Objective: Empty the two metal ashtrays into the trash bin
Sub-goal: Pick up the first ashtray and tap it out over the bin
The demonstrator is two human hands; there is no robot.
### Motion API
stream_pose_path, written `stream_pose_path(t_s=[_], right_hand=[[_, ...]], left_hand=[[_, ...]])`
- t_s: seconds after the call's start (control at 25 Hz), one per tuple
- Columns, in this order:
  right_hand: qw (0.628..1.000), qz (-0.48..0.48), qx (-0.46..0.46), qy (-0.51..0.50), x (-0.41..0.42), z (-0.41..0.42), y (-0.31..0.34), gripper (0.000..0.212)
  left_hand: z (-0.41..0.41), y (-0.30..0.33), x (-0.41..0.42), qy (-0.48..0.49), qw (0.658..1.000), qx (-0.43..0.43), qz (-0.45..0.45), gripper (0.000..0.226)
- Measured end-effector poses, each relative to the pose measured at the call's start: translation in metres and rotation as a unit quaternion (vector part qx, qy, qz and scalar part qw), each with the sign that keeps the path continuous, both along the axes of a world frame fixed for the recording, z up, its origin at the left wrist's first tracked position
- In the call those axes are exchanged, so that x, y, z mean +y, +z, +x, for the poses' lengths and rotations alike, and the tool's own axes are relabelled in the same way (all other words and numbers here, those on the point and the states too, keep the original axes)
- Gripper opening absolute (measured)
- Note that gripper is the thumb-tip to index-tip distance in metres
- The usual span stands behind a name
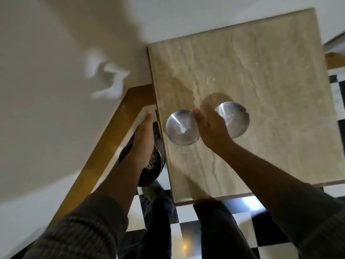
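Note:
Two round metal ashtrays stand side by side on the marble table top (261, 75). The left ashtray (180, 128) looks empty and shiny. The right ashtray (236, 118) is partly covered by my right hand (211, 128). That hand lies palm down between the two, its thumb at the left ashtray's right rim and its fingers hidden under it. My left hand (142, 139) is flat, holds nothing, and hovers off the table's left edge. Below it, the dark perforated trash bin (152, 167) stands on the floor, mostly hidden by my left hand and forearm.
A wooden ledge (112, 131) runs diagonally along the white wall (46, 90) at the left. The floor (240, 221) is black-and-white checkered tile. My legs (211, 230) stand at the table's near edge.

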State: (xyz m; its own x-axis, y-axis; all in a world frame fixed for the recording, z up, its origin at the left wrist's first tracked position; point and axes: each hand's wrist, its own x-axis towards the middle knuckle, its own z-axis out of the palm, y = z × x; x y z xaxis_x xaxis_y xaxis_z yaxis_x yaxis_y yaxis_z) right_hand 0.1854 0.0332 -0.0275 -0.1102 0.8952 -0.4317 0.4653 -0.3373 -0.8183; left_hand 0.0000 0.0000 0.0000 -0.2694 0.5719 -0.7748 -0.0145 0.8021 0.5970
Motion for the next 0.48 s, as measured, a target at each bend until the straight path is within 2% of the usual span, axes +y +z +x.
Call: stream_pose_path(t_s=[0.08,0.12,0.32,0.48], right_hand=[[0.998,0.046,-0.034,0.005,-0.008,-0.002,-0.014,0.066],[0.998,0.057,-0.037,0.003,-0.016,-0.002,-0.022,0.059],[0.997,0.047,-0.051,-0.026,-0.037,-0.008,-0.046,0.036],[0.993,0.033,-0.090,-0.063,-0.039,-0.018,-0.054,0.027]], left_hand=[[0.009,-0.020,-0.001,-0.009,0.999,-0.038,0.003,0.076],[0.011,-0.029,-0.003,-0.025,0.998,-0.052,-0.008,0.072],[0.017,-0.046,-0.002,-0.007,0.998,-0.070,-0.010,0.063],[0.017,-0.049,-0.009,0.021,0.995,-0.102,-0.003,0.073]])
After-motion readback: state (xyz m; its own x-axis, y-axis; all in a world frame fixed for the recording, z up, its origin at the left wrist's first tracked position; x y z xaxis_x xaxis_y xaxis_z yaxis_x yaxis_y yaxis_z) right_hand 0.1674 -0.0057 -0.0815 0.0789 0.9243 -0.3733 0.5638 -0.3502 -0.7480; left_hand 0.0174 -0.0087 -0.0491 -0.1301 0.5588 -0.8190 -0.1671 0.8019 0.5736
